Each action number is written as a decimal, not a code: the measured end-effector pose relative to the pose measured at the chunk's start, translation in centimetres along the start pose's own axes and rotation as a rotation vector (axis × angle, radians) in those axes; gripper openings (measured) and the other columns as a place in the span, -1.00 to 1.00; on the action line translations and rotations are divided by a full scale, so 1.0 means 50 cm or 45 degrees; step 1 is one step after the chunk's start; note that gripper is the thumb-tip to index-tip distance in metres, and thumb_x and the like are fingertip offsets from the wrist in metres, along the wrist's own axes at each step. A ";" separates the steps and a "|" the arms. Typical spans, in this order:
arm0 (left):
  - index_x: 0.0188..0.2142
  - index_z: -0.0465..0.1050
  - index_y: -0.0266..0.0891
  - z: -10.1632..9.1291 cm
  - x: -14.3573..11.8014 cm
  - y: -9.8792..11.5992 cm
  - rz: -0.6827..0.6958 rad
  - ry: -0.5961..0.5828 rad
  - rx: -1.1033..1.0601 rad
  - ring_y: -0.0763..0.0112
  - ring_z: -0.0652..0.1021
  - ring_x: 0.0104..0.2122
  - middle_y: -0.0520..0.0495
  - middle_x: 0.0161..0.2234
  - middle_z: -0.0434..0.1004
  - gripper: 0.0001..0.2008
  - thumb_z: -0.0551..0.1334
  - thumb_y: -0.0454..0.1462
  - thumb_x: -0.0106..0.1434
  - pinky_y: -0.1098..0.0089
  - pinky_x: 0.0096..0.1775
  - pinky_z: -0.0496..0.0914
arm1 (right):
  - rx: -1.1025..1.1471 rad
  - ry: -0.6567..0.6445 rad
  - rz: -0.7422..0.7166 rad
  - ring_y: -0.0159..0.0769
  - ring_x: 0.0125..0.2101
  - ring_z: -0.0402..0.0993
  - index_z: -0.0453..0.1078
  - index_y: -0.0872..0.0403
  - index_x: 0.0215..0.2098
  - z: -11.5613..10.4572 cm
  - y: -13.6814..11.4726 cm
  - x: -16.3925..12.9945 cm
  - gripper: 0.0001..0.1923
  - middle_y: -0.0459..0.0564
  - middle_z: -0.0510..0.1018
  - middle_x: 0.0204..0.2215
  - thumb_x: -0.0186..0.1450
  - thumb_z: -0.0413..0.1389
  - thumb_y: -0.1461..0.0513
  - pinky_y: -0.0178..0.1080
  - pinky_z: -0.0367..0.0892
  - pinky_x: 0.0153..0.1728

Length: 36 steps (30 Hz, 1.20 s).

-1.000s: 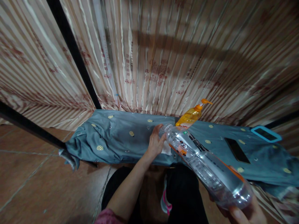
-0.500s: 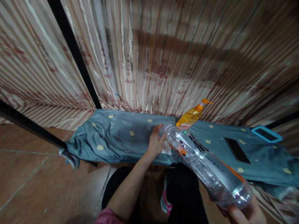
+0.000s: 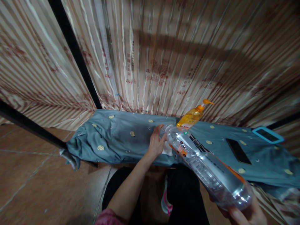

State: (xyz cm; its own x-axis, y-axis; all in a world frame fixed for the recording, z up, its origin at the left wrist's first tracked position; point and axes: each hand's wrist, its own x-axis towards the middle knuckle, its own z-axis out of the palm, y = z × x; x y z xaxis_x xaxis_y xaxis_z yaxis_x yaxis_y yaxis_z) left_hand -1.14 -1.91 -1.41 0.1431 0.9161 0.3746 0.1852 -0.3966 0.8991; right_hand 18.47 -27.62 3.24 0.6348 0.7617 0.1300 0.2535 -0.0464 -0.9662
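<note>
A large clear plastic bottle point(image 3: 208, 165) with a silver and orange label lies slanted across the view, its neck toward the upper left. My left hand point(image 3: 157, 141) is closed around the neck. At the lower right, my right hand point(image 3: 243, 214) grips the base, partly cut off by the frame's bottom edge. Behind the bottle stands an orange pump bottle point(image 3: 191, 117) with yellow-orange contents. Something white point(image 3: 167, 149), perhaps paper or a tissue, shows beside my left hand, partly hidden. I cannot see liquid in the clear bottle.
A narrow bench covered by a grey-green cloth point(image 3: 119, 137) runs across in front of my knees. On its right lie a dark phone point(image 3: 238, 151) and a blue-framed object point(image 3: 267, 135). Striped curtain point(image 3: 154, 62) hangs behind. Black poles point(image 3: 75, 53) stand at the left.
</note>
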 end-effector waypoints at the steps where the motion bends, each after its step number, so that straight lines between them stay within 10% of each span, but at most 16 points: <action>1: 0.21 0.46 -0.23 0.000 0.000 0.000 -0.002 -0.004 -0.002 -0.05 0.57 0.28 -0.33 0.25 0.59 -0.53 0.18 -0.01 0.46 -0.06 0.37 0.39 | 0.010 -0.008 0.003 0.34 0.37 0.36 0.35 -0.09 0.41 -0.005 0.006 0.003 -0.15 0.12 0.57 0.25 0.23 0.41 -0.10 0.16 0.48 0.23; 12: 0.23 0.45 -0.29 0.003 0.000 -0.004 0.023 0.002 -0.022 -0.05 0.58 0.26 -0.37 0.23 0.60 -0.41 0.13 0.10 0.48 -0.06 0.36 0.40 | 0.125 0.009 0.073 0.27 0.45 0.24 0.36 -0.10 0.39 0.022 -0.029 -0.007 -0.18 0.10 0.44 0.39 0.25 0.39 -0.15 0.14 0.13 0.45; 36: 0.22 0.46 -0.26 -0.001 0.006 -0.014 -0.003 0.064 -0.081 -0.02 0.62 0.22 -0.35 0.20 0.63 -0.47 0.17 0.05 0.46 -0.02 0.32 0.45 | 0.198 -0.036 -0.009 0.33 0.26 0.49 0.45 -0.03 0.33 0.042 -0.023 -0.008 -0.14 0.18 0.64 0.12 0.16 0.45 -0.13 0.13 0.54 0.06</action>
State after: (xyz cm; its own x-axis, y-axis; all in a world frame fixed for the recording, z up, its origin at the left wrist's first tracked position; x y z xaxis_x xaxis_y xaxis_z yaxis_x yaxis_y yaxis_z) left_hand -1.25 -1.34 -1.90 0.0932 0.9195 0.3820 0.1234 -0.3914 0.9119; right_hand 16.40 -26.49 3.83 0.6120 0.7797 0.1326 0.1401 0.0581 -0.9884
